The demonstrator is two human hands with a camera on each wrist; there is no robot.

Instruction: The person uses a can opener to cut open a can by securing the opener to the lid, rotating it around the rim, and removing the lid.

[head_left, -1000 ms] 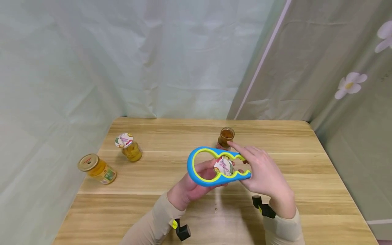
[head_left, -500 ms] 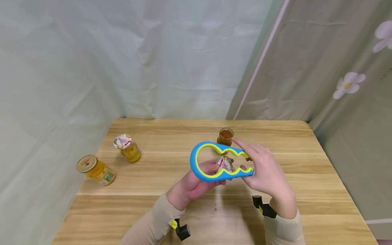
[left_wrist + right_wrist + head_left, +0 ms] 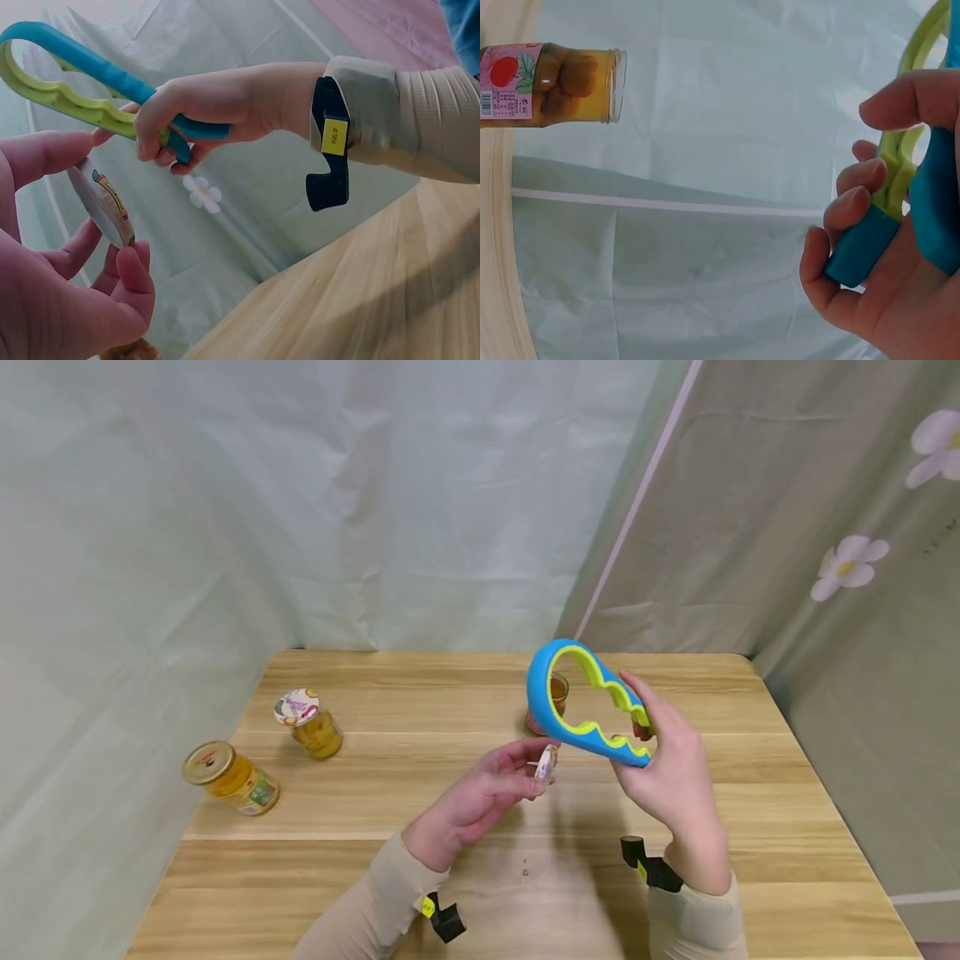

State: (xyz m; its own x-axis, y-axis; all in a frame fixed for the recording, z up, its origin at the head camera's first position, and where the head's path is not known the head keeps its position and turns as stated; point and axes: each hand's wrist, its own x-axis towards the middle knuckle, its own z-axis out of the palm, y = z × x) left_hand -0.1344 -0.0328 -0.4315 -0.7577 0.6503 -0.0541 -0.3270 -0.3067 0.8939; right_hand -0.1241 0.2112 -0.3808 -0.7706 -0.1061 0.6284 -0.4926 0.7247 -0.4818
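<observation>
Here, a pale curtain [image 3: 465,502] with printed flowers hangs behind and around a wooden table [image 3: 765,793]. Over the table, two hands reach in from light sleeves, each wearing a small black camera at the wrist. The right hand [image 3: 671,768] grips a blue and yellow-green opener [image 3: 538,693], its fingers curled round the handle end, while the loop points away into the air. On the table's left side stand a larger jar [image 3: 242,783] with a gold cap and, just beyond it, a smaller jar [image 3: 318,735] with a patterned cap, both yellow inside. Farther back, near the middle, a pink-labelled jar [image 3: 562,82] stands with its glass rim uncovered; the head view shows it partly behind the opener, the right wrist view well apart from it. Smallest, a patterned white lid [image 3: 547,763] sits tipped on edge above the table, pinched between thumb and fingers of the left hand [image 3: 483,789].
</observation>
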